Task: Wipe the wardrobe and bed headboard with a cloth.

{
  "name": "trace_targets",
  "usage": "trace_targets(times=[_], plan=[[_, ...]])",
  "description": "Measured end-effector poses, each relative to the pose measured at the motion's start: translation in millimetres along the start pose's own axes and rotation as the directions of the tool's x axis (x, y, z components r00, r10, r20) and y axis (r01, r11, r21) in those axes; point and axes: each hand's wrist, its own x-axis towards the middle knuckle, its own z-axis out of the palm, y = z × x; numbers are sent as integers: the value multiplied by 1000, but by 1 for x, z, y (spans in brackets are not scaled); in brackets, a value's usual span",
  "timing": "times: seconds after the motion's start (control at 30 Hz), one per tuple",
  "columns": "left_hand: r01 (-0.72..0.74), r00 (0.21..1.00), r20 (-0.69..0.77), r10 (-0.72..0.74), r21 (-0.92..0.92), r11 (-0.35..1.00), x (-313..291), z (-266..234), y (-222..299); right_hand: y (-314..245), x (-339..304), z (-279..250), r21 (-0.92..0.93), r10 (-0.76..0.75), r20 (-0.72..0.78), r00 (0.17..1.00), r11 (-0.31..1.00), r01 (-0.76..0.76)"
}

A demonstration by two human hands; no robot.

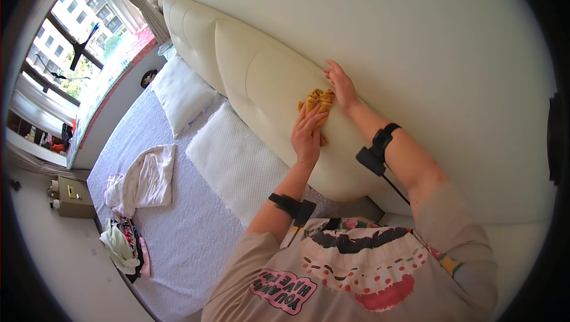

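My left hand presses a bunched mustard-yellow cloth against the front of the cream padded headboard, its fingers laid over the cloth. Part of the cloth's lower end hangs out beside the palm. My right hand is at the headboard's top edge by the wall, just right of the cloth. Its fingers are stretched out and it holds nothing; whether it touches the headboard I cannot tell. Both forearms carry black straps with small black boxes.
Below the headboard lies a bed with a pale lilac cover. On it are two white pillows, a crumpled white garment and a heap of clothes. A window and a small cabinet stand at the left.
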Motion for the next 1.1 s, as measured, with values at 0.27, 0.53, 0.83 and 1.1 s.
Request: trace_targets(times=[0.27,0.53,0.83,1.1], plan=[[657,752,485,-447,-605,448,-29,-12,-9,27,6,-32,355,239,74,968,901,-249],[456,795,566,-219,-795,-400,-25,-62,6,-40,-82,-21,291,358,411,838,820,-493],[481,757,627,-186,-726,-491,-130,-135,156,-167,-285,-27,214,411,582,702,755,-619],[679,698,616,-365,-731,63,-139,-121,177,-135,-326,-59,383,398,477,784,708,-593]])
